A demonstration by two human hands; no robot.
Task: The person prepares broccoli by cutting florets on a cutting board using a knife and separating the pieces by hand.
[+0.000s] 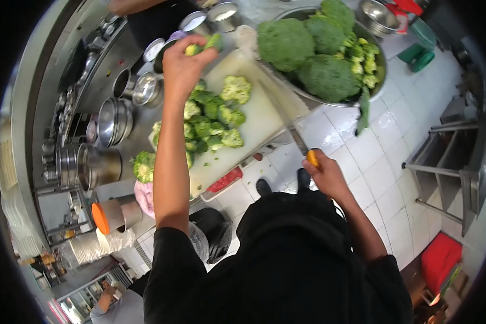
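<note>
while my right hand [326, 171] grips the yellow-handled knife [299, 141], its blade reaches over the right edge of the cutting board [264, 123], the tip hard to make out against the pale surface. my left hand [183, 62] pinches broccoli pieces [215, 41] by the board's far left corner, fingers partly hiding them. my left forearm [173, 143] covers some of the pile of florets [203, 111] along the left edge; broccoli heads [329, 77] in the bowl [382, 80] run out of view above.

Left of your left hand [182, 65] and lower, you have nested steel bowls [109, 123] and a steel pot [107, 165]; well right of your right hand [329, 175] stands a metal rack [471, 186], with a red object [439, 260] below.
</note>
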